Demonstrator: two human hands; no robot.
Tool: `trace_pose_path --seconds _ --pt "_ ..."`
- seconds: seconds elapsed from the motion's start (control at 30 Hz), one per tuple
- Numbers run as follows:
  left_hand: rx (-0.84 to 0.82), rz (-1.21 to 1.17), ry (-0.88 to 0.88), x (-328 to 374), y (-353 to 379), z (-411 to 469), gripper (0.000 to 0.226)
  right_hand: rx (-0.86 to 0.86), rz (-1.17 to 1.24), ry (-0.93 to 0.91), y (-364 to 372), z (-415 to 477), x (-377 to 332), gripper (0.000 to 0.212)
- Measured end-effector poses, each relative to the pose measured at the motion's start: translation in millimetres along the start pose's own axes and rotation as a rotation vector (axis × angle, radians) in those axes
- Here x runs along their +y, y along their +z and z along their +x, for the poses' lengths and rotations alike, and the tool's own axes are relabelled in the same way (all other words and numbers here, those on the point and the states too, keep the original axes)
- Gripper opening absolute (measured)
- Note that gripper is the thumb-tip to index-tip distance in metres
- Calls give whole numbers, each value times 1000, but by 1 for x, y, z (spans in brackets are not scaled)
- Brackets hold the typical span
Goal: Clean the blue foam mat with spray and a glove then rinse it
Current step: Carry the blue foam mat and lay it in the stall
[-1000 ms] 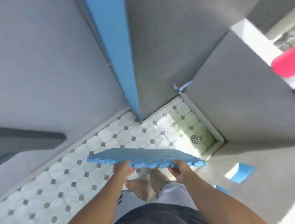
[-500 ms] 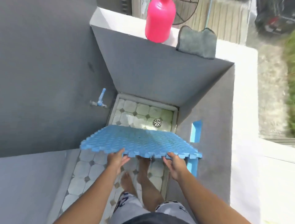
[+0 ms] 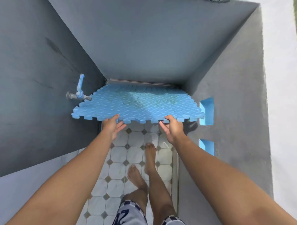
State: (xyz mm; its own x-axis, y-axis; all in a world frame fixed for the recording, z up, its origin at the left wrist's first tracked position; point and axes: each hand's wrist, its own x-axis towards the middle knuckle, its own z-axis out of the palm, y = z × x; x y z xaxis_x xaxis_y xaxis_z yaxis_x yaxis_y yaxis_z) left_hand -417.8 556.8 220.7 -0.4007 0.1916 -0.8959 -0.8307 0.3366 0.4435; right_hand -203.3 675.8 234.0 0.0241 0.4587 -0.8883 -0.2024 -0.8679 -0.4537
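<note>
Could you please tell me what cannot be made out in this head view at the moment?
Head view:
Tiled floor beneath the blue foam mat: hidden by the mat.
Mat's far edge: whether it touches the back wall is unclear.
Left hand and right hand: fingertips partly tucked under the mat's near edge.
Dark grey thing: cut off by the top edge.
Tap: blurred.

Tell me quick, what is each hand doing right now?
Left hand: pinching the near edge of the blue foam mat, thumb on top.
Right hand: pinching the same edge, thumb on top.
</note>
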Motion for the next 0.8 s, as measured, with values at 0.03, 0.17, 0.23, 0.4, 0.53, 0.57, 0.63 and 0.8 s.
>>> trace_pose_path --seconds 0.03,0.17,0.23,0.4,0.53,0.57,0.63,0.8 --pt "5 20 -5 -3 -3 3 70 22 -2 5 0 1 5 33" --pt "26 76 11 -16 -16 4 77 84 3 36 -15 -14 29 26" --pt "23 71 -3 -21 -20 2 79 71 21 39 -22 -23 34 14" --pt "4 35 -21 -25 -22 1 75 42 18 -3 -18 -23 20 9" --pt "28 56 -11 -21 -20 1 78 43 18 30 -17 -24 25 32" --pt "33 69 -10 -22 -19 0 77 36 27 42 -18 -26 27 28" --pt "35 101 -11 -22 -19 -1 71 22 34 56 -21 -26 31 17" --pt "12 161 -64 -24 -27 7 67 -2 8 103 -29 -17 37 20"
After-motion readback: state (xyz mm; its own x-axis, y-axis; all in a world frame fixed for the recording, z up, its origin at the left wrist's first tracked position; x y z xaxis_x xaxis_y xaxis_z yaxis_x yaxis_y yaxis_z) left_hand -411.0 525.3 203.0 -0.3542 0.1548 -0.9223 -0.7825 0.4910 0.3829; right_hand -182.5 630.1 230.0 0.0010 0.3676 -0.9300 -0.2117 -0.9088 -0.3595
